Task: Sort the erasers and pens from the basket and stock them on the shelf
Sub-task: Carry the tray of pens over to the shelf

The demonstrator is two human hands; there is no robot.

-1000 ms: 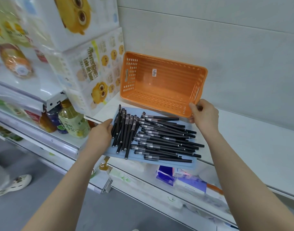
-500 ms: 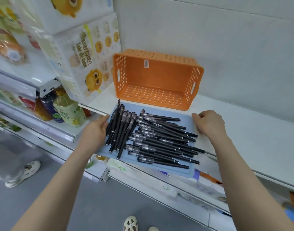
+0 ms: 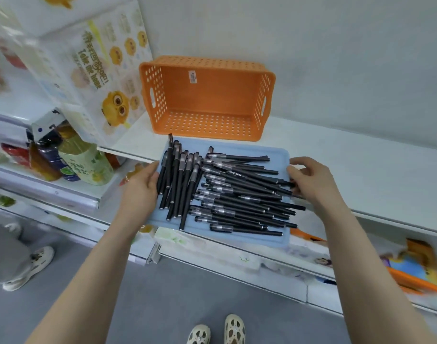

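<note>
Behind the flat blue tray [image 3: 283, 156] a perforated orange plastic basket [image 3: 207, 100] stands on the white shelf [image 3: 361, 175], bottles [image 3: 83, 160] left of the tray, and on it slim matte-black pens [image 3: 237, 194] lie heaped, left hand [image 3: 140, 187] straight-fingered against their left side, right hand [image 3: 311, 180] loosely bent, fingers touching their right ends, gripping nothing.
</note>
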